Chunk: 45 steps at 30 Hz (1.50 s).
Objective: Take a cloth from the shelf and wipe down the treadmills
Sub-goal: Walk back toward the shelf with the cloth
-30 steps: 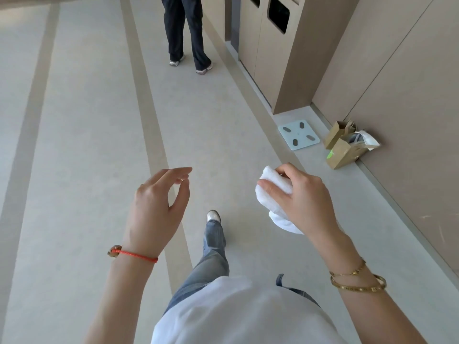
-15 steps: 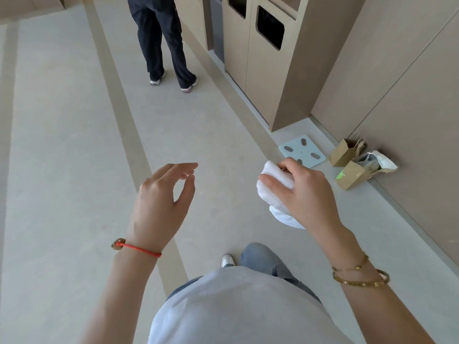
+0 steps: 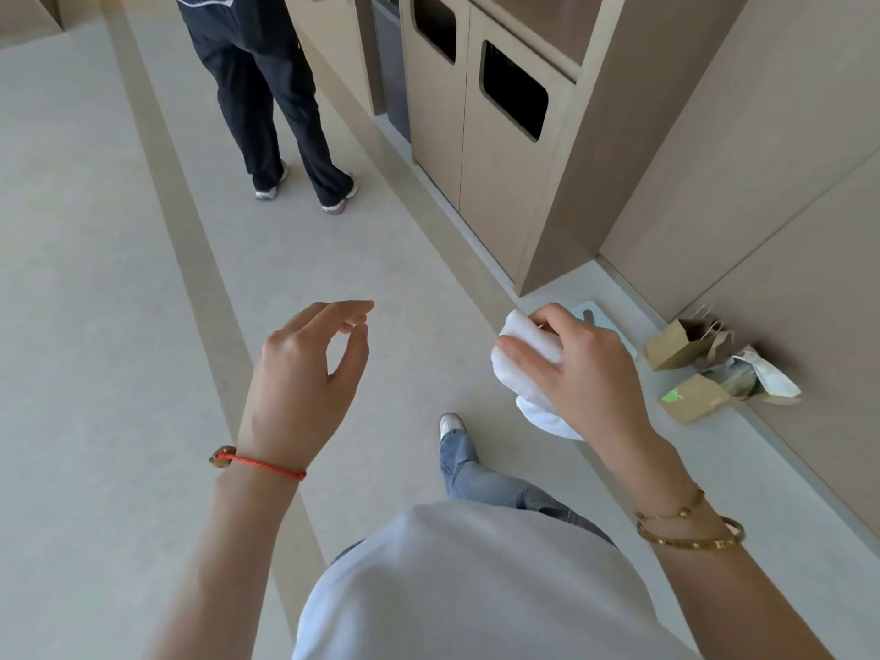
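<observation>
Cloth (image 3: 526,369) bunched in right hand (image 3: 585,373), fingers and thumb curled round it, loose tail hanging below the palm. Left hand (image 3: 305,373) empty, fingers loosely curved, well apart from it. No treadmill in view. Risk: another person (image 3: 266,88) stands ahead of left hand, paper bags (image 3: 700,369) on floor beyond right; collision or trip likely if walking on without looking.

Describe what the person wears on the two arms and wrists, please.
Both forearms are bare, with no sleeves in view. The left wrist carries a thin red cord bracelet with a small brownish bead. The right wrist carries two gold pieces: a fine gold chain and below it a wider gold bangle.
</observation>
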{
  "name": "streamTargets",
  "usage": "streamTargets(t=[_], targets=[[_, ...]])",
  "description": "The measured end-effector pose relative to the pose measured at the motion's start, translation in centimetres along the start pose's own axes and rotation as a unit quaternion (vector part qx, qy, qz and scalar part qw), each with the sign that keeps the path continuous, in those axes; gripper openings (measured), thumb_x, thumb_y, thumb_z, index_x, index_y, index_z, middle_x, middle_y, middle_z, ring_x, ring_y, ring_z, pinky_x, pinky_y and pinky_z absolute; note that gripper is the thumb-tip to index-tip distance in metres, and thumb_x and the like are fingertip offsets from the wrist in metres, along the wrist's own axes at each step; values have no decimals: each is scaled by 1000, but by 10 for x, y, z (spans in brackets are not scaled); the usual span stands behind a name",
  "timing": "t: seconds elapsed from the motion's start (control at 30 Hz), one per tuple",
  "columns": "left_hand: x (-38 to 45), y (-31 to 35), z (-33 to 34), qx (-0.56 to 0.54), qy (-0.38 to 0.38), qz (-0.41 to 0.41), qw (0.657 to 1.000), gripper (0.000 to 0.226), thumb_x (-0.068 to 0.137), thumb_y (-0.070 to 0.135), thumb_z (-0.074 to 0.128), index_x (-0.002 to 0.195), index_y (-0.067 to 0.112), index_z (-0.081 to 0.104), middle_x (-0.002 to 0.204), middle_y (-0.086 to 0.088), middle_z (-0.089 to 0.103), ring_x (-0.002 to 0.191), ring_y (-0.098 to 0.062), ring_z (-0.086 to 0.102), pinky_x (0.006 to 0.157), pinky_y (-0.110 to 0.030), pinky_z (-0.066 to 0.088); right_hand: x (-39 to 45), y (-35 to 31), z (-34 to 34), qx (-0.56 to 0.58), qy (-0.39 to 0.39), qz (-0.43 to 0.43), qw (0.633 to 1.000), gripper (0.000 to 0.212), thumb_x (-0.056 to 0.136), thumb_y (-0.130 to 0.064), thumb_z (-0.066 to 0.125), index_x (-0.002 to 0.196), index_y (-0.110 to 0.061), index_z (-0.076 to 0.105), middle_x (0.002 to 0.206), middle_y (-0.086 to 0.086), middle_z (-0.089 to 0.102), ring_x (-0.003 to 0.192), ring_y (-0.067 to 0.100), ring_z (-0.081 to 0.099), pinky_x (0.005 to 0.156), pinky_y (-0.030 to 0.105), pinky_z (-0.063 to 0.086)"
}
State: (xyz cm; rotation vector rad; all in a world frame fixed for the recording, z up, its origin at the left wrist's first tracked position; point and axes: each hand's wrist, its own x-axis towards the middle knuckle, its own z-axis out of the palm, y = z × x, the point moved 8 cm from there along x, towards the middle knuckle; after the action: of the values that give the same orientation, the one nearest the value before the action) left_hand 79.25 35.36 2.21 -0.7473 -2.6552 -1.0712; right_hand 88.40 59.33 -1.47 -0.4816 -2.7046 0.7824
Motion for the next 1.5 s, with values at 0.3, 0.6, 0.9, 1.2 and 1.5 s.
streamTargets(t=[0.3, 0.6, 0.9, 1.2, 1.5], targets=[[214, -24, 50, -1, -1, 15, 1000, 21, 94, 6, 60, 111, 10, 71, 98, 1, 71, 78, -7, 63, 76, -6, 43, 220, 21, 10, -3, 0, 9, 1000, 39, 84, -61, 55, 83, -22, 56, 64, -8, 57, 62, 15, 56, 53, 26, 41], [388, -76, 97, -18, -8, 34, 999, 20, 93, 6, 59, 110, 9, 71, 98, -1, 71, 79, -9, 64, 81, -23, 51, 389, 36, 42, -6, 17, 31, 999, 39, 85, -57, 57, 86, -18, 58, 67, -6, 60, 62, 18, 57, 57, 34, 49], [592, -122, 159, -44, -58, 117, 991, 21, 94, 5, 59, 110, 6, 71, 95, -3, 71, 80, -13, 65, 77, -31, 57, 562, 59, 77, -15, 71, 94, 993, 43, 85, -61, 56, 88, -18, 59, 68, -3, 62, 65, 19, 60, 60, 34, 50], [774, -118, 236, -69, -143, 219, 963, 24, 95, 8, 58, 117, 8, 69, 105, -3, 71, 94, -13, 67, 86, -21, 52, 694, 97, 74, -31, 136, 177, 974, 52, 80, -67, 46, 92, -19, 61, 71, -2, 65, 67, 18, 62, 62, 34, 51], [878, -82, 351, -119, -207, 271, 932, 24, 93, 5, 59, 113, 8, 71, 103, -4, 72, 94, -18, 68, 80, -35, 57, 771, 172, 45, -74, 167, 269, 946, 49, 81, -66, 51, 90, -18, 55, 68, 6, 60, 65, 30, 58, 60, 38, 51]])
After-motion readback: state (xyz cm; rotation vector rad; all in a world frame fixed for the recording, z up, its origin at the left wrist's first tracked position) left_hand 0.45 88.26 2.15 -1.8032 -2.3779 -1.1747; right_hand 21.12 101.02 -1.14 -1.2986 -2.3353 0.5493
